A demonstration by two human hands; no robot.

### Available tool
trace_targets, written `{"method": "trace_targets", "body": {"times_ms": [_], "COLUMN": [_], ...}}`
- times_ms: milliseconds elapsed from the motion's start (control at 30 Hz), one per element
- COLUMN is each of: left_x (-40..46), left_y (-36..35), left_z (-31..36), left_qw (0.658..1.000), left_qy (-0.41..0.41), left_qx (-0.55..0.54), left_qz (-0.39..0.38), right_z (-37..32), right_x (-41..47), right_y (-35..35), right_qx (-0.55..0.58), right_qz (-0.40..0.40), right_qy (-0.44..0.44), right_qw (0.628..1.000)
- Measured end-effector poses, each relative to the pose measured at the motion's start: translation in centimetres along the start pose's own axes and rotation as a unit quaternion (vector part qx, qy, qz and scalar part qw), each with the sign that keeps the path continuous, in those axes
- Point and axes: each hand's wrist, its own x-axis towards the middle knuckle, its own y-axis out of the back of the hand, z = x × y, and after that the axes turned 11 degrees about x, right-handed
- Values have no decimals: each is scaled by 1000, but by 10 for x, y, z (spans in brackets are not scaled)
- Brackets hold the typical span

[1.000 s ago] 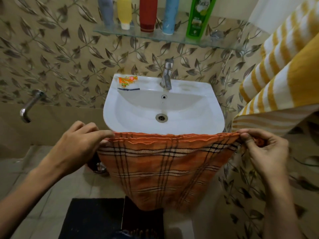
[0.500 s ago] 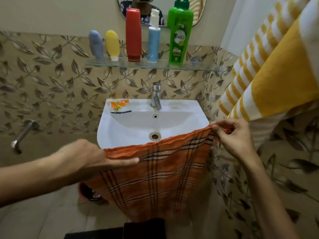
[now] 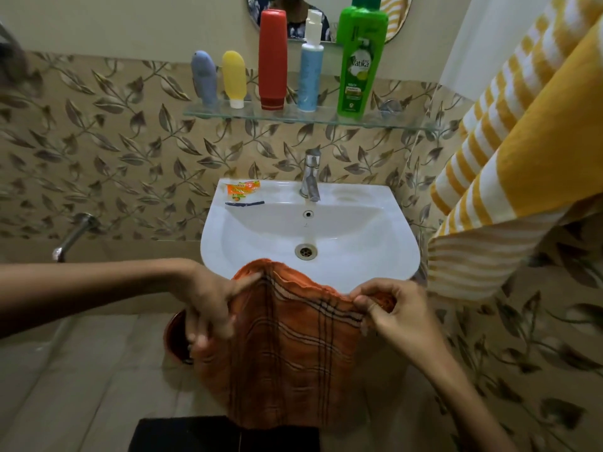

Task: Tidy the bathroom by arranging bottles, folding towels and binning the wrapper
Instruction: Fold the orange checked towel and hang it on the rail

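Note:
An orange checked towel (image 3: 293,350) hangs folded in front of the white sink (image 3: 385,252). My left hand (image 3: 212,305) pinches its upper left corner and my right hand (image 3: 391,311) grips its upper right corner. An orange wrapper (image 3: 239,190) lies on the sink's back left ledge. Several bottles stand in a row on the glass shelf (image 3: 401,125): a grey tube (image 3: 205,78), a yellow tube (image 3: 234,78), a red bottle (image 3: 272,60), a blue bottle (image 3: 310,70) and a green bottle (image 3: 359,60).
A yellow and white striped towel (image 3: 522,151) hangs at the right. A tap (image 3: 310,176) stands at the sink's back, another tap (image 3: 73,234) juts from the left wall. A red bin (image 3: 176,334) sits under the sink, partly hidden. A dark mat (image 3: 195,433) lies on the floor.
My hands have come closer together, folding the orange towel narrower. The view has tilted up, so the whole shelf and a mirror now show.

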Motion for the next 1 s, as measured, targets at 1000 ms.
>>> {"method": "trace_targets", "body": {"times_ms": [1000], "left_x": [40], "left_y": [-52], "left_z": [85], "left_qw": [878], "left_qy": [16], "left_qx": [-470], "left_qz": [92], "right_z": [12], "right_x": [-27], "right_y": [-53], "right_qx": [109], "right_qz": [-19], "right_qy": [-8], "right_qw": [994]}}
